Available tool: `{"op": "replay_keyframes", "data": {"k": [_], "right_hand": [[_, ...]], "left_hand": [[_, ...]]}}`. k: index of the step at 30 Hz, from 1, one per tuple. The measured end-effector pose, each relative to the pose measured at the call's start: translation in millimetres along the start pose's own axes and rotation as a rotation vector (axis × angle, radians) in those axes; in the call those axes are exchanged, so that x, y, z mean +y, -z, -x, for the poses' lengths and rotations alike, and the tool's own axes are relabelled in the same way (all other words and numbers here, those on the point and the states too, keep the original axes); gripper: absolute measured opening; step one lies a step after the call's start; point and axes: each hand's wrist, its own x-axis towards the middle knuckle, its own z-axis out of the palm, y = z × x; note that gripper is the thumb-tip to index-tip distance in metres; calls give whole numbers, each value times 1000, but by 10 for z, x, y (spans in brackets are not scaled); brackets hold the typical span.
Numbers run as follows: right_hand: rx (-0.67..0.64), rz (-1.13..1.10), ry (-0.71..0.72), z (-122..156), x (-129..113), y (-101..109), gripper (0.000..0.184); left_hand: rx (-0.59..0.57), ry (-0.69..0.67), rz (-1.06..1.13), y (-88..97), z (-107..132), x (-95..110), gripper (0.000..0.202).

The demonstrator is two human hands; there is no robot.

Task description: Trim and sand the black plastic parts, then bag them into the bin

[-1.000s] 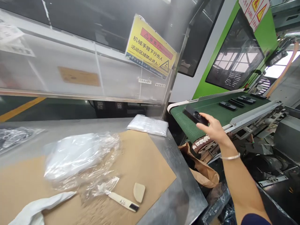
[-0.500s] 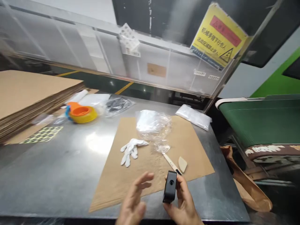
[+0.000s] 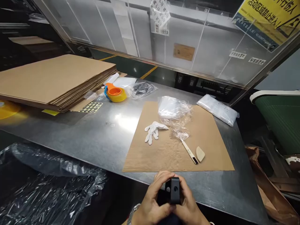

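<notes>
Both hands hold a small black block-like device (image 3: 175,190) with a round hole in its end, at the front edge of the table. My left hand (image 3: 154,198) has its fingers curled round the left side, thumb near the bottom. My right hand (image 3: 189,203) grips the right side. Beyond them lies a cardboard sheet (image 3: 145,159). On it rest a white glove (image 3: 154,129), a wooden-handled tool marked "A26" (image 3: 188,150), a pale wedge-shaped piece (image 3: 200,154) and clear plastic bags (image 3: 172,109). The tool's far end is hidden under crumpled plastic.
A stack of cardboard sheets (image 3: 58,75) stands at the left, with orange and yellow tape rolls (image 3: 116,93) and a sticker sheet (image 3: 91,107) beside it. A black bag-lined bin (image 3: 51,184) is at lower left. A green conveyor (image 3: 278,122) stands at right.
My left hand has moved from open beside the black device to closed on it, so both hands now hold it. The view has turned left and down, bringing the bin into sight.
</notes>
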Motion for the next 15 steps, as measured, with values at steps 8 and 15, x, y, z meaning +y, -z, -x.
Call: {"op": "replay_keyframes", "data": {"k": [8, 15], "right_hand": [[-234, -124, -118, -33, -74, 17, 76], [-122, 414, -138, 4, 3, 380, 56]], "left_hand": [[-103, 110, 192, 76, -59, 129, 57], [-119, 314, 336, 101, -129, 181, 26]]}}
